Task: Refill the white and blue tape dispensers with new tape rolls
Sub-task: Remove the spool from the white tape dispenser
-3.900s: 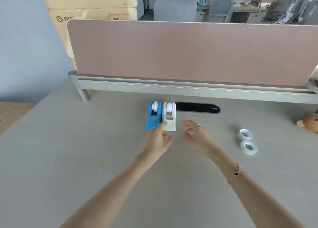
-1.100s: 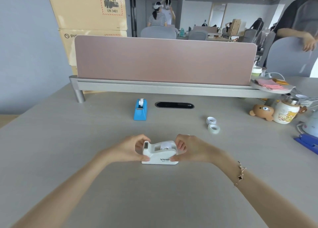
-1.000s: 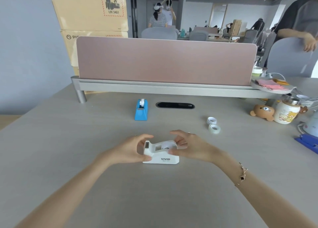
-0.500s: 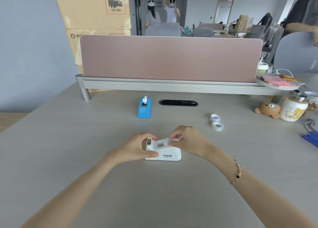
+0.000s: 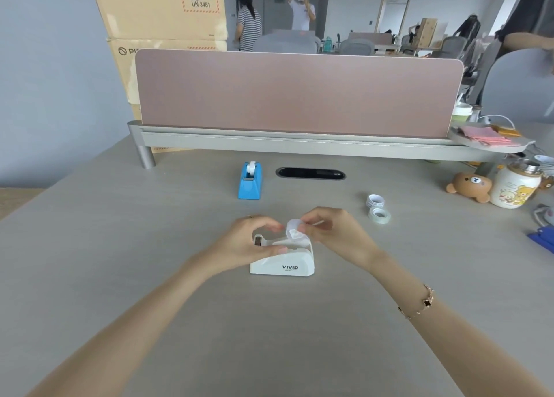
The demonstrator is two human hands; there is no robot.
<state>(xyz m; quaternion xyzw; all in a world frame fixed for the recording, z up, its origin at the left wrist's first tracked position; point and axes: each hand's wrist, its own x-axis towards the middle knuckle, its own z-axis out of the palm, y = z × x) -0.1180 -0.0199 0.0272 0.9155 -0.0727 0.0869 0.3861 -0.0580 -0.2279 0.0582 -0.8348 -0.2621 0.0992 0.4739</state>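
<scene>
The white tape dispenser (image 5: 283,261), marked VIVID, stands on the grey desk in front of me. My left hand (image 5: 250,243) grips its cutter end, thumb on the near side. My right hand (image 5: 329,231) pinches a white spool (image 5: 293,228) just above the dispenser's cradle. The blue dispenser (image 5: 250,182) stands further back, with a white spool in it. Two new tape rolls (image 5: 378,209) lie to the right, one behind the other.
A black cable slot (image 5: 310,173) is set in the desk behind the dispensers. A pink divider (image 5: 296,93) runs across the back. A bear toy (image 5: 469,185) and a printed jar (image 5: 517,188) stand at the right; a blue object (image 5: 542,240) lies at the right edge.
The white dispenser was brought from beside the blue one to the desk in front of me. My right hand has since lifted the white spool up out of its cradle.
</scene>
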